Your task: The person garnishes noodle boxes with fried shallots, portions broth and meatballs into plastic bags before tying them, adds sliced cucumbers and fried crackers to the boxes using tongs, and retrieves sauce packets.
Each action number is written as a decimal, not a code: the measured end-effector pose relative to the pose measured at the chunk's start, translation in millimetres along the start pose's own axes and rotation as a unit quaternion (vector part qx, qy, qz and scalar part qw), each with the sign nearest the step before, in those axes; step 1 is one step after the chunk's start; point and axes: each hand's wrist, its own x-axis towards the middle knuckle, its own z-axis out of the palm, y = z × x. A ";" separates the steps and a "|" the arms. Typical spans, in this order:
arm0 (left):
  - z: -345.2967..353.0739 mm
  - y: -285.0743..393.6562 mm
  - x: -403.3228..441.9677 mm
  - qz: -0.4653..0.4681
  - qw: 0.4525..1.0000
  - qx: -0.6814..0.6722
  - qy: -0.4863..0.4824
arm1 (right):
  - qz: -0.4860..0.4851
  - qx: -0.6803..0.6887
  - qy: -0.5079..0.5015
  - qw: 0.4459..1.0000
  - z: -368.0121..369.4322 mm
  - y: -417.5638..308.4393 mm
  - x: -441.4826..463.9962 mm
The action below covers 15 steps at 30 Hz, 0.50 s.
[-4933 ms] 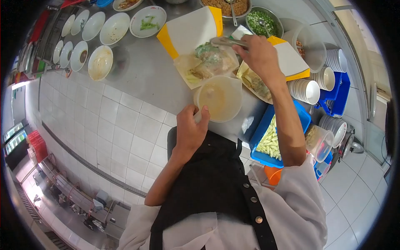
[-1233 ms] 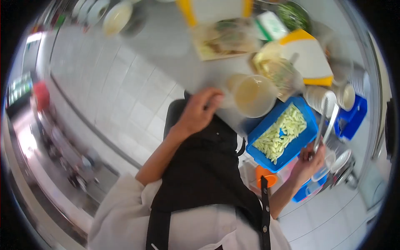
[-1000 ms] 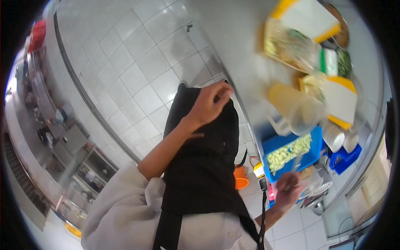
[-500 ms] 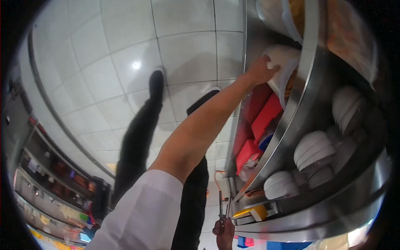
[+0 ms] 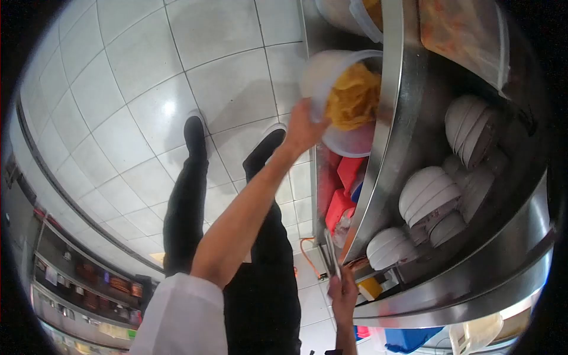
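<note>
My left hand (image 5: 307, 127) grips the near side of a translucent plastic tub (image 5: 324, 68), fingers at its rim. Strips of yellow food (image 5: 355, 97) lie inside the tub, and its open mouth faces me. The tub sticks out past the edge of a lower steel shelf. Lower down, my right hand (image 5: 343, 290) is closed around a pair of metal tongs (image 5: 333, 254), whose long arms point up toward the shelf. The tips of the tongs are close to a clear plastic bag (image 5: 342, 229).
Stacked white bowls (image 5: 429, 195) stand on the upper steel shelf (image 5: 378, 154). Red items (image 5: 338, 207) lie on the lower shelf beside the tub. Another tub (image 5: 343, 18) is behind it. A yellow object (image 5: 370, 288) sits near my right hand. Tiled floor (image 5: 231, 89) lies to the left.
My left hand has drawn the tub out from the lower shelf and tipped it, so more of the yellow food shows. My right hand with the tongs has moved up and right.
</note>
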 end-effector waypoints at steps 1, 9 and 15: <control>-27.3 -1.2 -6.3 -0.051 0.997 -0.021 -0.055 | -0.032 -0.055 0.020 0.998 1.8 -4.3 12.3; -158.9 33.5 -109.9 -0.071 0.995 -0.072 0.002 | -0.301 -0.139 0.160 0.930 74.4 -125.1 65.0; -209.7 110.8 -197.8 -0.080 0.997 -0.011 0.016 | -0.268 -0.239 0.153 0.921 115.8 -145.1 0.3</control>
